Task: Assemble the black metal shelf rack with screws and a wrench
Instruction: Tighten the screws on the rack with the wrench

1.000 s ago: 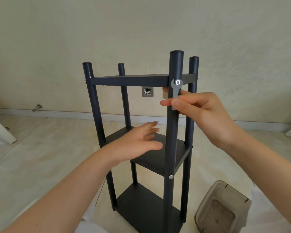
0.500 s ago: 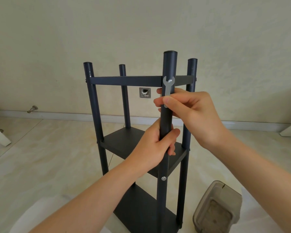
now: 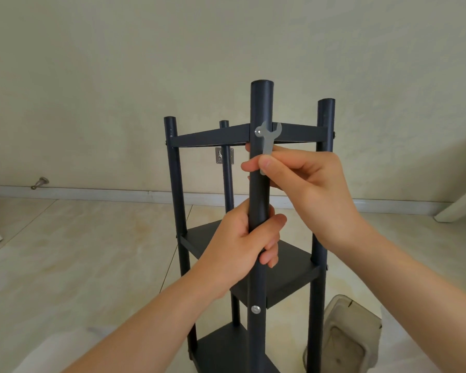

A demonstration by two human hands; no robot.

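Shelf rack (image 3: 213,136) stands upright, centre frame. Left hand (image 3: 240,249) wraps the near post (image 3: 261,109), probably to brace it against torque. Right hand (image 3: 310,189), at 1 o'clock from the left, pinches the wrench (image 3: 269,138) by its shank. Its head touches the top screw (image 3: 258,132); engagement unclear.

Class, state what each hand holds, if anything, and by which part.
The left hand grips the rack's front post partway up. The right hand pinches the wrench by its lower handle end.
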